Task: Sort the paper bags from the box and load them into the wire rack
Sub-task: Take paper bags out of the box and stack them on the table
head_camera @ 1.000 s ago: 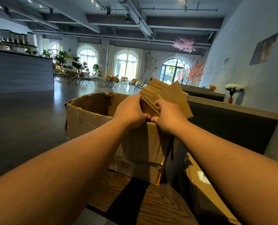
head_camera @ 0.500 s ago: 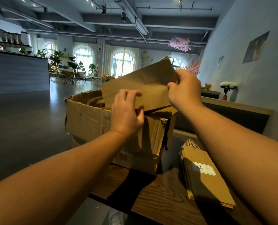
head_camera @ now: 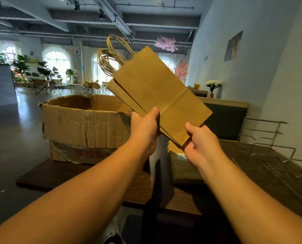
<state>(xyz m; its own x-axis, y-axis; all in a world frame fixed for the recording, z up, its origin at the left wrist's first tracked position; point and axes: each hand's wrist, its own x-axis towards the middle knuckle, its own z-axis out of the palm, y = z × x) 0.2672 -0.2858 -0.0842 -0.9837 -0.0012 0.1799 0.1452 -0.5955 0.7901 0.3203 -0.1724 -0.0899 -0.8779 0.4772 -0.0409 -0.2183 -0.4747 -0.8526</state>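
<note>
Head view: left hand [head_camera: 144, 125] and right hand [head_camera: 200, 143] both grip a tilted stack of paper bags [head_camera: 157, 92] in open air above the bench [head_camera: 138, 184]. Torn box [head_camera: 83, 125] sits left, contents hidden; wire rack [head_camera: 270, 143] right, near the wall; more flat bags [head_camera: 182, 166] between them.

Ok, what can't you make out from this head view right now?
- Inside of the cardboard box: hidden by its front wall.
- Number of held paper bags: stacked flat.
- Label on the bag pile: covered by the right hand.
- Wire rack: dim, blurred.
</note>
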